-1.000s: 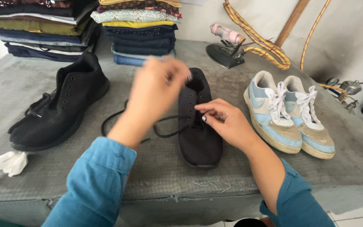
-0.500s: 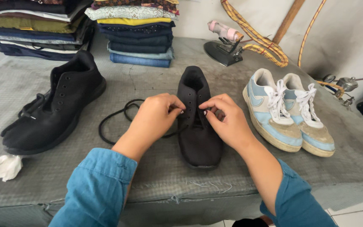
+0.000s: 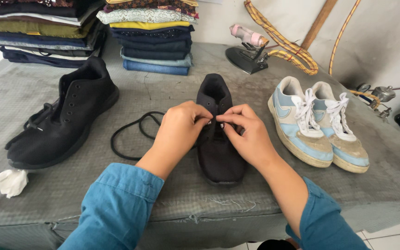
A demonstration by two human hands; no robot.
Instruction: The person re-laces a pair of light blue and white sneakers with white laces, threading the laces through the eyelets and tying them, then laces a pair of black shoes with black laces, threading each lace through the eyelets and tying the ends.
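A black sneaker point(image 3: 218, 157) lies toe toward me at the middle of the grey cloth-covered table point(image 3: 163, 92). My left hand point(image 3: 179, 129) and my right hand point(image 3: 248, 134) meet over its eyelets, fingertips pinching the black shoelace point(image 3: 130, 134). The lace's loose length loops on the cloth to the left of the shoe. A second black sneaker point(image 3: 63, 122) lies at the left, apart from both hands.
A pair of light-blue and white sneakers point(image 3: 318, 122) stands at the right. Two stacks of folded clothes point(image 3: 153, 37) fill the back. A dark iron point(image 3: 248, 53) and yellow rope point(image 3: 288, 44) lie behind. A crumpled white tissue point(image 3: 5, 181) sits near the front left edge.
My left hand came down from its raised pull and joined the right hand at the eyelets. The lace loop settled on the cloth left of the shoe.
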